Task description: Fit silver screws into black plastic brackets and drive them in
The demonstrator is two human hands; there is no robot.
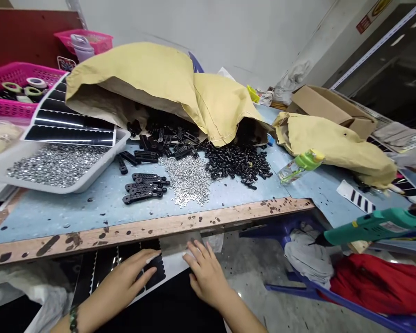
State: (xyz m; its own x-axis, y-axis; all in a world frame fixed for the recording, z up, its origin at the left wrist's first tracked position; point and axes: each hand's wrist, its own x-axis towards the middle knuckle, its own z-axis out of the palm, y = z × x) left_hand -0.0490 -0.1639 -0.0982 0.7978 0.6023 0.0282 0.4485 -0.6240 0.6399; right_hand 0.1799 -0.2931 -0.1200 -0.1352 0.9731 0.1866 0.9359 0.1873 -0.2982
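Left hand (119, 280) and right hand (206, 277) low in frame, both open, fingers spread, lying on black scalloped sheet (156, 273) just below bench edge; no firm grip visible. Ahead on blue-topped workbench (55, 212): black plastic links (142, 194), silver screws (187, 178), grey tray (69, 187) of small silver pieces. Yellow paper sack (135, 69) upper middle. Green glue gun (370, 226) at right.

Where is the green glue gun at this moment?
In the head view the green hot glue gun is at the right edge, above the red cloth on a blue plastic chair.
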